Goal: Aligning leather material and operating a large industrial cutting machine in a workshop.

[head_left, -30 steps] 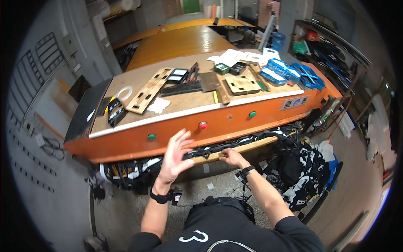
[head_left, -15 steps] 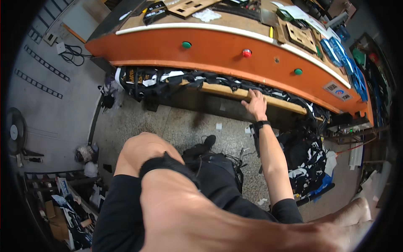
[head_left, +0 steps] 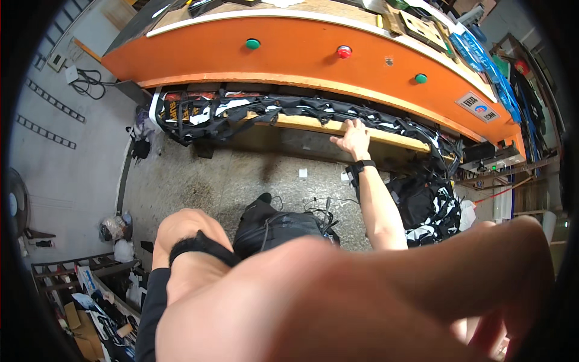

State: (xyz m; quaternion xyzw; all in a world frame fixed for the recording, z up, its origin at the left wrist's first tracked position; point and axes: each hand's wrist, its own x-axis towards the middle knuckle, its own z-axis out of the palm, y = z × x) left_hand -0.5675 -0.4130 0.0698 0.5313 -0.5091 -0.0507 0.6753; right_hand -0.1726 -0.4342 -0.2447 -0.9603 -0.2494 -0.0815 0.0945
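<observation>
My right hand [head_left: 353, 142], with a black band at its wrist, is on a long wooden bar [head_left: 401, 140] under the orange bench front. Its fingers bend over the bar's top edge, while the thumb points left. Black and white fabric strips [head_left: 301, 108] hang bunched along the bar and behind it. Very near the camera, my left arm crosses the lower picture toward the right. My left hand [head_left: 491, 335] shows only as a few blurred fingers at the lower right; whether it holds anything is hidden.
The orange bench [head_left: 295, 54] carries green buttons, a red button [head_left: 344, 52], wooden boards and blue packs [head_left: 476, 54]. A black and white fabric heap [head_left: 431, 211] lies on the floor at right. A filled rack [head_left: 90, 295] stands lower left. My bent knee [head_left: 187, 226] is left of centre.
The view has shifted, so the bench sits higher in the picture. My left arm has come nearer and covers more of the lower part. My right hand stays on the wooden bar.
</observation>
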